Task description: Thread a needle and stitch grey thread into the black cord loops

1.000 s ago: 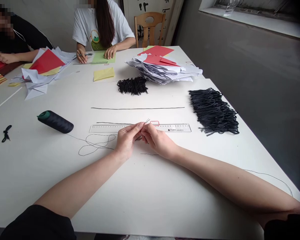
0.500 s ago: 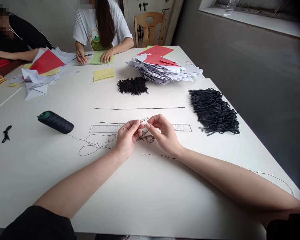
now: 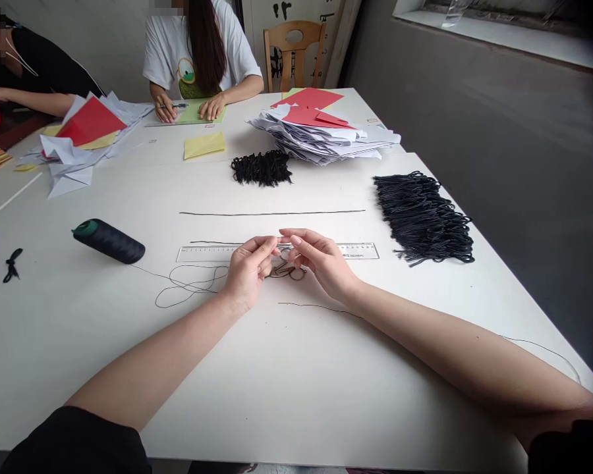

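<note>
My left hand [image 3: 250, 268] is closed, thumb and forefinger pinching black thread whose end is mostly hidden by the fingers. Against its fingertips, my right hand [image 3: 321, 258] pinches at the same spot with thumb and forefinger. Below the hands lie dark rings [image 3: 298, 274] that look like scissor handles, partly covered. A clear ruler [image 3: 358, 251] lies flat behind both hands. Along it and beyond it stretch black cords, one of them a long straight cord [image 3: 271, 214]. To the left, a black thread spool [image 3: 111, 241] lies on its side, with loose thread [image 3: 192, 283] looping towards my left hand.
A pile of black looped cords [image 3: 422, 217] lies to the right, a smaller black bundle [image 3: 261, 168] farther back. Stacked papers [image 3: 321, 141], a yellow paper [image 3: 204, 145] and a small black knotted cord [image 3: 12, 265] are on the white table [image 3: 202, 408]. Two people sit across.
My right fingertips have moved left and closed in at my left fingertips, covering the thin strands that stuck out there. My left hand has barely shifted.
</note>
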`<state>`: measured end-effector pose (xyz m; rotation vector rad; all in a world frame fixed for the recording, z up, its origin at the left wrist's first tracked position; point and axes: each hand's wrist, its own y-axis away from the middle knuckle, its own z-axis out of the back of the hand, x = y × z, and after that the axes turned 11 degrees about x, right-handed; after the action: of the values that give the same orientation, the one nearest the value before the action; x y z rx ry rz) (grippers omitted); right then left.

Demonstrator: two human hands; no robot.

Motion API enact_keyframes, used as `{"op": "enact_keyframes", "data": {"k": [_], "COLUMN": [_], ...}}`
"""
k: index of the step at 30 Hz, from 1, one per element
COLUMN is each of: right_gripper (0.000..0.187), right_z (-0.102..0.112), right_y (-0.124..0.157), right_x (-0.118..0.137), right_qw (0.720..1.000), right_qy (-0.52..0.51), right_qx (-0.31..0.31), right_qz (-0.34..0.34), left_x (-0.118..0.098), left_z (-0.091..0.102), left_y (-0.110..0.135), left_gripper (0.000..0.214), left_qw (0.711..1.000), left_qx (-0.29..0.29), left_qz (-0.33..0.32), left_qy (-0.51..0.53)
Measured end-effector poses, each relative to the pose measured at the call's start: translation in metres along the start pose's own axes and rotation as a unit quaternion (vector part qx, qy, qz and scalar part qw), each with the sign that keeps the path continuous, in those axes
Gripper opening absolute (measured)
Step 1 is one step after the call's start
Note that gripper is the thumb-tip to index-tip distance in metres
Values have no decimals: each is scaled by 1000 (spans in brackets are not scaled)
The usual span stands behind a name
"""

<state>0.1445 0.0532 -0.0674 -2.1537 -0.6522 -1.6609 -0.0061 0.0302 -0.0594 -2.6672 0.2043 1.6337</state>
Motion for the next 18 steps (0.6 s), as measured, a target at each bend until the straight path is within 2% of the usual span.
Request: {"op": "enact_keyframes", "data": {"k": [5,9,14,18], "right_gripper": [46,32,30,29], "right_z": [0,1,4,6], "right_y": [0,-2,-3,-4], "right_x": [0,0,-1,0], "right_qw": [999,998,988,981], "right_qy": [28,58,137,173], "right_qx": [24,-6,-38,-50], "right_qz": [5,35,66,65], "left_x": [-3,-2,0,1], "left_z": [1,2,1,0], "left_y": [-1,0,2,3], "left_gripper": [19,20,18,17], "left_qw": [1000,998,984,975], "left_qx": [1,-7,-32,-22], "left_qz": [-5,-14,-54,-59], "left_qy": [-14,-53,-164,-212]}}
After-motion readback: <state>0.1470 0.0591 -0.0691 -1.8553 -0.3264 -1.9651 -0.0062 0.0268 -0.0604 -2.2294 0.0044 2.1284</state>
